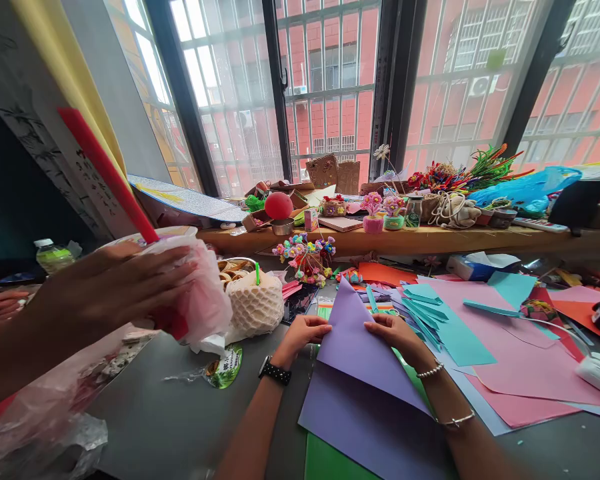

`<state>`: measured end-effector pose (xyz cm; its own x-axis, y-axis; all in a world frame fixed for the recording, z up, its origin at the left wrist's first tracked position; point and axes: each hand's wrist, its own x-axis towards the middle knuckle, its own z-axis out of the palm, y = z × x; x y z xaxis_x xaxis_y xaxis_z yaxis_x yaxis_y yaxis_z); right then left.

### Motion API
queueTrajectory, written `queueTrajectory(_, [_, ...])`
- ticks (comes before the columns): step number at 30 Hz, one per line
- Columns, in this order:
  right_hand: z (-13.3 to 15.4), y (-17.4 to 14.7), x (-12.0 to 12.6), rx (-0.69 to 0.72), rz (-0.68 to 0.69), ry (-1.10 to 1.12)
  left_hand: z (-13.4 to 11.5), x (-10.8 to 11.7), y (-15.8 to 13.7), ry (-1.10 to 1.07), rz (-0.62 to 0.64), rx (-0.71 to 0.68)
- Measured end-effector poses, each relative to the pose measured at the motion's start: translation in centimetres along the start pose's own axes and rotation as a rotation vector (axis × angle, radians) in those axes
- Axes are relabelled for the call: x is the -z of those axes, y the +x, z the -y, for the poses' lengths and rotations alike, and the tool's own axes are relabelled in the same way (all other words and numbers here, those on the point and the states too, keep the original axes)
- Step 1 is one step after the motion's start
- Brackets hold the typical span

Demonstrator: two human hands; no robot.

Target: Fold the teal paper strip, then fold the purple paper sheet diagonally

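Left hand (300,337) and right hand (399,335) clamped on edges of purple paper (354,340) between them.

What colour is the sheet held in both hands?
Purple, clearest in the head view.

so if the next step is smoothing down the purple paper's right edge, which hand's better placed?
Right, I'd judge. The right hand is at that edge of the purple paper, while the left hand holds the opposite edge and would likely have to reach across.
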<state>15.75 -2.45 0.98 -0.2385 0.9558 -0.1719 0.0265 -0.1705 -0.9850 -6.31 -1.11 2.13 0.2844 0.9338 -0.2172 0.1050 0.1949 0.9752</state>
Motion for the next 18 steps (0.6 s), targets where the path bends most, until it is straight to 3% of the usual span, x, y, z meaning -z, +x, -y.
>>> queueTrajectory(18, [0.01, 0.04, -0.05, -0.014, -0.004, 0.013, 0.51, -0.04, 0.54, 0.025, -0.019, -0.001])
